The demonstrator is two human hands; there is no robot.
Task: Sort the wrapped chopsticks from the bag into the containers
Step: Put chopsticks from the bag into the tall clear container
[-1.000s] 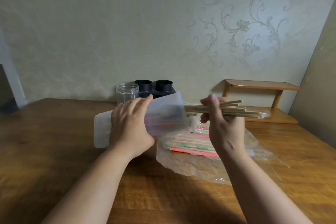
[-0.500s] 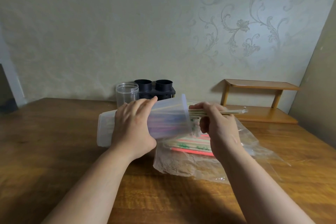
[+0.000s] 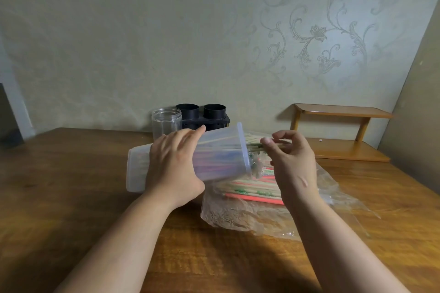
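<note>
My left hand grips a translucent plastic container, held tilted on its side with its mouth facing right. Several wrapped chopsticks lie inside it, and their ends stick out of the mouth. My right hand is at the mouth, thumb and curled fingers pinching those ends. Under both hands a clear plastic bag lies on the table with more wrapped chopsticks in red and green sleeves.
A clear round jar and a black two-cup holder stand at the back by the wall. A low wooden shelf sits at the back right. The wooden table extends left and front.
My right hand has pushed the chopstick bundle leftward into the container, so only the ends show now. The left hand has kept holding the container and tilted it slightly.
</note>
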